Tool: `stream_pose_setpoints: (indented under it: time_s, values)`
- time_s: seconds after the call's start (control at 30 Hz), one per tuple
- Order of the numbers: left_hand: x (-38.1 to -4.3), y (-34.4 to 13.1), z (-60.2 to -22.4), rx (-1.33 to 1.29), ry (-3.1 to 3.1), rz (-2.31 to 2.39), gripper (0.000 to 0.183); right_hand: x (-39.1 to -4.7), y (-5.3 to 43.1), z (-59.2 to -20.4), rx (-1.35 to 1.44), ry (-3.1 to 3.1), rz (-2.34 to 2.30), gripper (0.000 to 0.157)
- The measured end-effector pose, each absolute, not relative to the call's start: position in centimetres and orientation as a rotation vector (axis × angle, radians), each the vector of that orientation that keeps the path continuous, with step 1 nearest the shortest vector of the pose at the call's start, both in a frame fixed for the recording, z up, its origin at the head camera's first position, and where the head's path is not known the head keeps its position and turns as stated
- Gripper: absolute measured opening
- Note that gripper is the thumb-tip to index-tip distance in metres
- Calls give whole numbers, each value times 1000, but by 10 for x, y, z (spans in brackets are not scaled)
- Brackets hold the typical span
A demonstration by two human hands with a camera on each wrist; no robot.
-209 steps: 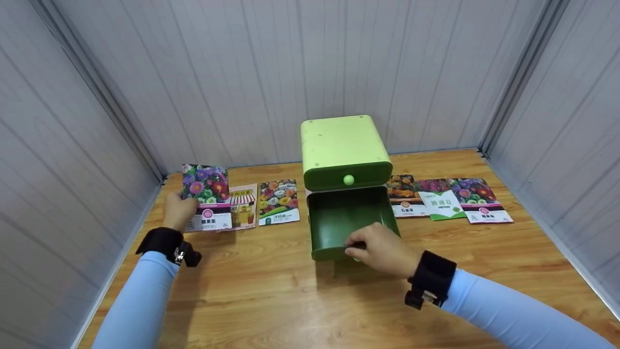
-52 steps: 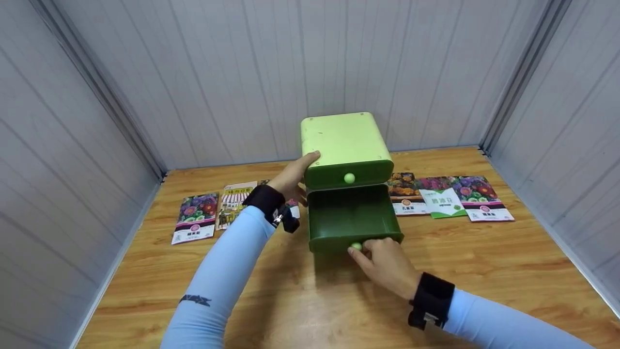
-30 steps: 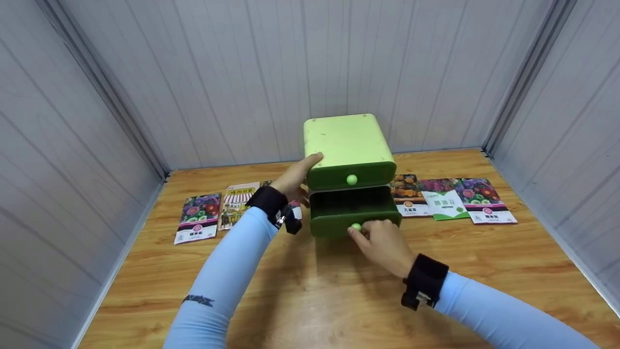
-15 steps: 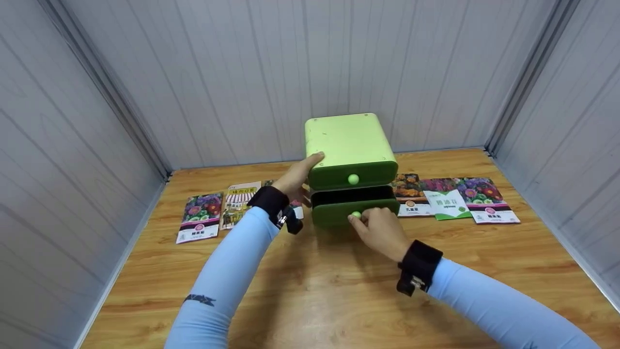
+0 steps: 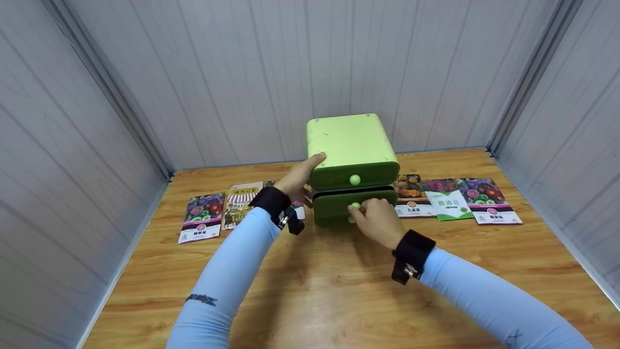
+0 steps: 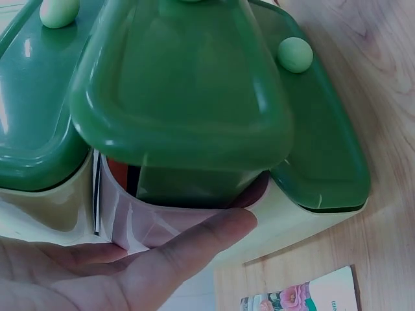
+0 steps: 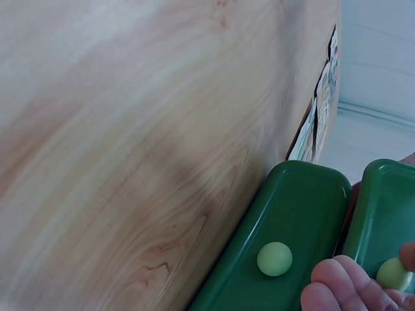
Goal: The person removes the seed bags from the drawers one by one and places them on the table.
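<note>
A cabinet point(image 5: 349, 138) with a light green body and dark green drawers stands against the back wall. My right hand point(image 5: 379, 220) pinches the round knob point(image 7: 393, 275) of the middle drawer point(image 6: 188, 84), which sticks out slightly with a dark gap along its upper edge. The top drawer point(image 5: 334, 180) and the bottom drawer point(image 7: 301, 207) are pushed in. My left hand point(image 5: 298, 182) braces the cabinet's left side, its thumb on the top edge and its fingers point(image 6: 220, 230) lying along the side. The cabinet hides part of my left fingers in the head view.
Left of the cabinet lie flower seed packets point(image 5: 199, 218), a yellow-topped packet point(image 5: 240, 201) and one partly behind my left hand. To the right are an orange-flower packet point(image 5: 411, 194), a green-and-white packet point(image 5: 448, 203) and a purple-flower packet point(image 5: 489, 201). Panel walls enclose the wooden table point(image 5: 315, 300).
My left hand has let go of a flower seed packet, now lying at the far left, and moved to the cabinet. My right hand has pushed the middle drawer almost fully in.
</note>
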State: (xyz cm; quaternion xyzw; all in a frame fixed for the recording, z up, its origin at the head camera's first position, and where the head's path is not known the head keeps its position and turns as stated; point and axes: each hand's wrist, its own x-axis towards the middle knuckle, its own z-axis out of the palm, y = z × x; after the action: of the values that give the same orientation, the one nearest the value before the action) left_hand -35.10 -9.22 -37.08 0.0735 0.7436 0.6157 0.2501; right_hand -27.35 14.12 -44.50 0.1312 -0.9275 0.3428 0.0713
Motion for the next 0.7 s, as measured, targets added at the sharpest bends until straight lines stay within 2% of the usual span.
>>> stream_pose_setpoints:
  time_s: [0.13, 0.4, 0.7]
  values:
    - [-350, -92, -371, 191, 2041, 1670, 78, -278, 140, -445, 390, -2794, 1063, 51]
    - [-350, -93, -374, 145, 2075, 1645, 77, -287, 140, -446, 373, -2809, 1058, 61]
    - [-352, -93, -375, 145, 2060, 1660, 76, -296, 137, -448, 328, -2807, 1038, 60]
